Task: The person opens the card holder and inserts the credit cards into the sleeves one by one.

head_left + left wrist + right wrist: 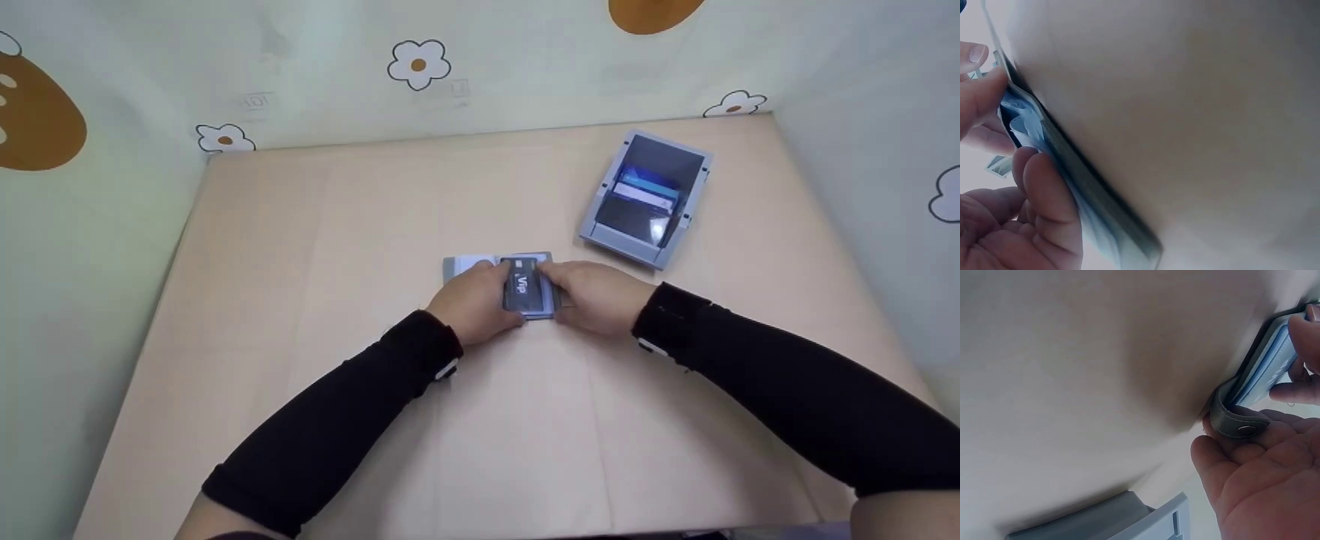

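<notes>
An opened card holder (450, 268) with clear sleeves lies between the hands on the table. At its right half shows a dark card (524, 285) with white "Vip" lettering. My left hand (472, 304) grips the holder around its middle, thumb by the card's upper left corner and fingers at the bottom edge. My right hand (600, 296) holds the holder's right edge between thumb and fingers. In the right wrist view, a dark strap (1230, 419) with a metal snap curls over the right fingers. Stacked sleeves (1027, 124) show edge-on in the left wrist view, partly behind fingers.
A grey bin (622, 244) stands at the back right, beyond the right hand, with several cards or small flat packs (643, 196) inside. The beige-covered table (300, 247) meets patterned walls at the back and sides.
</notes>
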A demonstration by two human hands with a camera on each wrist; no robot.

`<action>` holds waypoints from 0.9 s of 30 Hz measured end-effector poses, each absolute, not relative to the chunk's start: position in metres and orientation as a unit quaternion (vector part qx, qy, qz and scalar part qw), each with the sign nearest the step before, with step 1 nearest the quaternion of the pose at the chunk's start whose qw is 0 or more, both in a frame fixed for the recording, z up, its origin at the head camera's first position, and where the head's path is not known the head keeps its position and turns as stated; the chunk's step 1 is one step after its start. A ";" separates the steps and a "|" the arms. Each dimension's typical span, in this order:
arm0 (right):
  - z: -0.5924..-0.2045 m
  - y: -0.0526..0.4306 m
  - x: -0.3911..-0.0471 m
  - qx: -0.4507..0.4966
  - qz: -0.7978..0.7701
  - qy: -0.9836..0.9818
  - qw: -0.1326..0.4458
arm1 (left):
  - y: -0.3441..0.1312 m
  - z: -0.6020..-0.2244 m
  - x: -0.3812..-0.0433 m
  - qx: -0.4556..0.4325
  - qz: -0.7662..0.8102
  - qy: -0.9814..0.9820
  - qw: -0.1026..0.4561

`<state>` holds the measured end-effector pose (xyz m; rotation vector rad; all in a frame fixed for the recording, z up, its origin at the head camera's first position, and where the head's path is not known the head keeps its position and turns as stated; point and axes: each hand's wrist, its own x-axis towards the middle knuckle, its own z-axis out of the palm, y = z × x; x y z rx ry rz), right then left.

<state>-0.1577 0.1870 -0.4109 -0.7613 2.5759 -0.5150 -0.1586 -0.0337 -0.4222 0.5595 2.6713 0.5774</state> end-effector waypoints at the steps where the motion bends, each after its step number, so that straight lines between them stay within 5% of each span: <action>1: -0.411 0.187 -0.158 -0.272 -0.183 0.923 0.202 | -0.034 -0.422 -0.159 0.196 0.204 0.943 0.176; 27: -0.415 0.190 -0.158 -0.274 -0.187 0.924 0.190 | -0.039 -0.422 -0.158 0.180 0.228 0.940 0.180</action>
